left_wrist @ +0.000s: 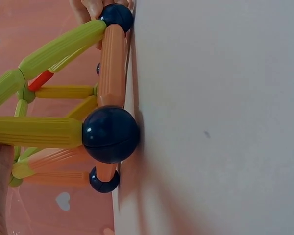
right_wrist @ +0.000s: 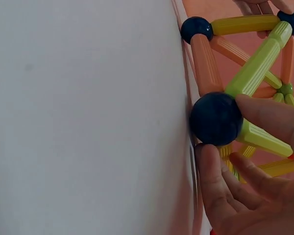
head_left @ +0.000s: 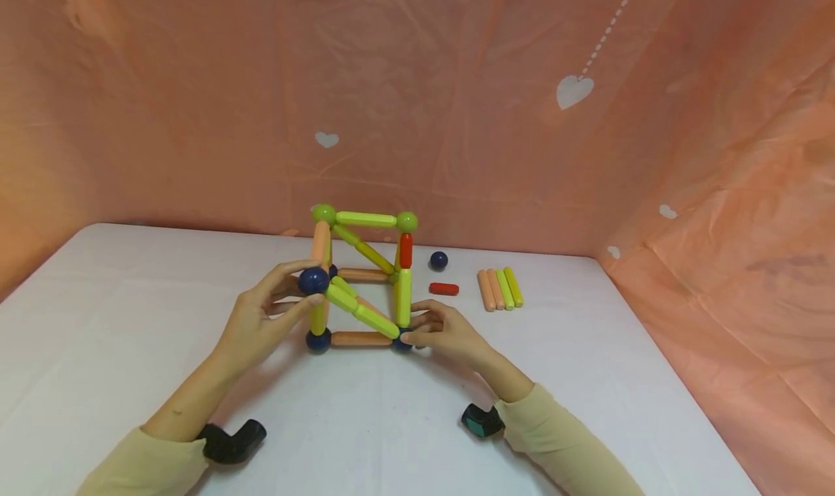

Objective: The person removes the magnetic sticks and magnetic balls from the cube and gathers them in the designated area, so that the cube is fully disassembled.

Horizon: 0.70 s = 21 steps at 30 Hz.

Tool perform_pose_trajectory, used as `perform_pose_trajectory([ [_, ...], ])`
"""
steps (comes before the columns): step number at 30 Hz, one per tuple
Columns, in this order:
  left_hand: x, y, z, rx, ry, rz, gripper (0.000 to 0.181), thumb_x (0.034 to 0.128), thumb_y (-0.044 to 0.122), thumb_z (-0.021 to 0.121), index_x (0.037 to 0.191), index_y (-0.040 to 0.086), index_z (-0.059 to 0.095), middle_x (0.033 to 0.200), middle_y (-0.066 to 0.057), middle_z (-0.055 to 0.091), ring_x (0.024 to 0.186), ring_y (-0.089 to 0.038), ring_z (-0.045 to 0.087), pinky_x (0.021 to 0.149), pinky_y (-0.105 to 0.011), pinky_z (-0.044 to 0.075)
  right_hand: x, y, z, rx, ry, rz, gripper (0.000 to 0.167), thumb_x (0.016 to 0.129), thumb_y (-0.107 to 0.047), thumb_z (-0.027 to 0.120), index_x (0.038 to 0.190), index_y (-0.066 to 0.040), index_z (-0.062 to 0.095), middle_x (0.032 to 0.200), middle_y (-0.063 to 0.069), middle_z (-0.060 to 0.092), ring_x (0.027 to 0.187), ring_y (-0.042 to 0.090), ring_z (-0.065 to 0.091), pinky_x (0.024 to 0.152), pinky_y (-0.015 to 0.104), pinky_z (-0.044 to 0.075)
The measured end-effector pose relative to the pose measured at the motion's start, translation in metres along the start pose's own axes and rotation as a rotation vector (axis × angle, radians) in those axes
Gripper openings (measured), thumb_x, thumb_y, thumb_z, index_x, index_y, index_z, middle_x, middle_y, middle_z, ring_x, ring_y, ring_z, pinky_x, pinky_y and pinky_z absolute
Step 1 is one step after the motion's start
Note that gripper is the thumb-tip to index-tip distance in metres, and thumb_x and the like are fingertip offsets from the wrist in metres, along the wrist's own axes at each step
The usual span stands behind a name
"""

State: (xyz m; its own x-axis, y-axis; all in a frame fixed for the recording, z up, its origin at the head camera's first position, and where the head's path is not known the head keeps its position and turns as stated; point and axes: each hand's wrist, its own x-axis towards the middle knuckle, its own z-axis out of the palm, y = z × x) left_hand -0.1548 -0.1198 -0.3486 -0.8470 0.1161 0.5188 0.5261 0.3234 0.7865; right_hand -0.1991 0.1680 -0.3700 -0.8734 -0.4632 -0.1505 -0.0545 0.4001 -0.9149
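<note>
A frame of magnetic sticks and balls stands on the white table. My left hand [head_left: 257, 322] grips the dark blue ball [head_left: 314, 280] at its upper front left corner. From that ball two light green sticks [head_left: 362, 313], joined end to end, slope down to the lower front right corner. There my right hand [head_left: 453, 333] pinches another dark blue ball [right_wrist: 216, 119] between thumb and fingers. An orange stick [head_left: 361, 339] runs along the bottom front to a third blue ball [left_wrist: 111, 134]. Two green balls [head_left: 407, 222] top the back, with a red stick [head_left: 406, 251] below the right one.
Right of the frame lie a loose dark blue ball [head_left: 439, 261] and a short red stick [head_left: 444, 289]. Several orange and yellow-green sticks [head_left: 500, 289] lie side by side farther right. A pink curtain [head_left: 457, 119] hangs behind the table [head_left: 378, 423].
</note>
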Motion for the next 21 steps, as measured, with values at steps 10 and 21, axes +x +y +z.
perform_pose_trajectory([
  [10, -0.007, 0.005, 0.005, 0.023, -0.004, 0.042, 0.042, 0.0842, -0.001, 0.070, 0.123, 0.010, 0.058, 0.100, 0.003, 0.068, 0.093, 0.004, 0.061, 0.076, -0.015, 0.053, 0.002, 0.004, -0.006, -0.032, -0.032, 0.013, 0.051, 0.088, -0.015, 0.069, 0.133, 0.000, 0.049, 0.115, 0.017, 0.064, 0.094, 0.016, 0.065, 0.085, 0.031, 0.054],
  [21, -0.012, 0.012, 0.004, 0.108, -0.042, 0.147, 0.041, 0.0840, -0.001, 0.070, 0.122, 0.012, 0.061, 0.097, -0.003, 0.072, 0.089, 0.000, 0.065, 0.076, -0.014, 0.053, 0.011, 0.005, -0.015, -0.140, -0.042, 0.003, 0.048, 0.090, -0.016, 0.063, 0.135, -0.003, 0.052, 0.121, 0.014, 0.064, 0.109, 0.023, 0.060, 0.094, 0.035, 0.051],
])
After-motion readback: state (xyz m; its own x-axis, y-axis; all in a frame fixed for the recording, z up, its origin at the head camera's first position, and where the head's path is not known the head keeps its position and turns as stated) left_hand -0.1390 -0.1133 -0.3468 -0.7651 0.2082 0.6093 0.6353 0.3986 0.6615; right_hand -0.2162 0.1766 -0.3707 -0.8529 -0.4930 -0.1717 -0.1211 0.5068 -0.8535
